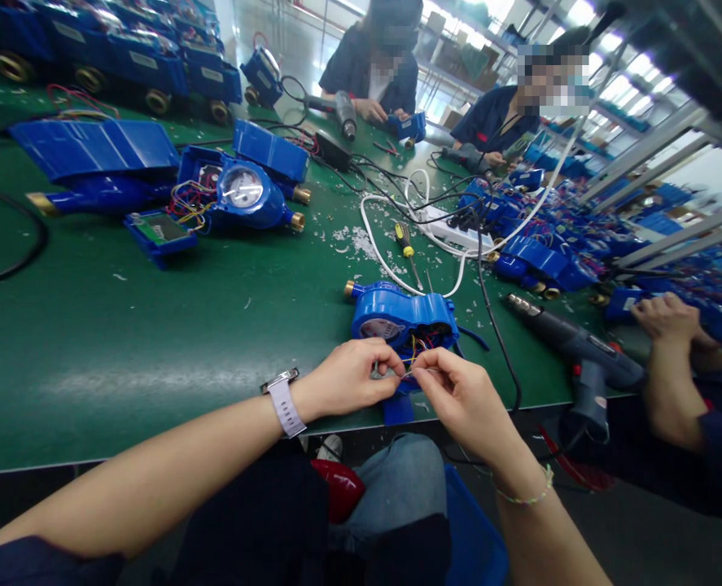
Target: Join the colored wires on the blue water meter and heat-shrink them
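A blue water meter (391,309) with a brass pipe end lies near the table's front edge, its side housing open and thin coloured wires (418,342) coming out. At that opening, my left hand (361,370) is closed in a pinch on the thin wires. Opposite it, the thumb and forefinger of my right hand (455,391) also pinch thin wire, fingertips almost touching the left ones. Part of a blue cover (398,409) shows below my hands at the edge. My fingers hide the exact wire ends.
A yellow-black screwdriver (405,242) lies behind the meter, near a white power strip (452,228) and cables. A heat gun (574,342) rests at right, beside a co-worker's hands (666,317). More blue meters (244,191) stand at left. Two people work across the table.
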`<state>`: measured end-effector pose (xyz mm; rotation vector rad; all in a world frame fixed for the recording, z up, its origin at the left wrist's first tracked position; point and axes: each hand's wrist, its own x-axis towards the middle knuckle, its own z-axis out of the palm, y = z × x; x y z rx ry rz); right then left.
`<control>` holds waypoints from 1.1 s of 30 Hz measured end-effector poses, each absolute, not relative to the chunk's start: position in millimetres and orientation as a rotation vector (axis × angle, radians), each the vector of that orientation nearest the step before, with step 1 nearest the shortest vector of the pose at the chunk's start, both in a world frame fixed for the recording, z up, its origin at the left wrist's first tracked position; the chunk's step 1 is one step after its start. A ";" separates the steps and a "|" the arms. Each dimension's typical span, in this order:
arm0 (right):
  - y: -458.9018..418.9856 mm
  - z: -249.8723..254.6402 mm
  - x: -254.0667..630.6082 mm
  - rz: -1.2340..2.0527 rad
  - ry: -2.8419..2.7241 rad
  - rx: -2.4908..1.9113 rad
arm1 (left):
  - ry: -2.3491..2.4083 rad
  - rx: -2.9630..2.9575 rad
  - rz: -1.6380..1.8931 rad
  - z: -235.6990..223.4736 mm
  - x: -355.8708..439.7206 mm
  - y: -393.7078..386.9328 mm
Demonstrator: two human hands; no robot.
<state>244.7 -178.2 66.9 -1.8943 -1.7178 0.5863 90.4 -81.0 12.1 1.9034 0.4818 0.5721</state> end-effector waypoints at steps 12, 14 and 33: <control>-174.2 64.1 248.2 0.558 -1.832 -1.910 | 0.425 1.758 0.518 5.8 92.7 -79.0; -173.7 65.0 247.9 0.557 -1.829 -1.919 | 0.421 1.712 0.495 5.0 93.4 -78.4; -172.6 69.0 241.2 0.464 -1.889 -1.987 | 0.500 1.984 0.682 11.0 89.7 -86.0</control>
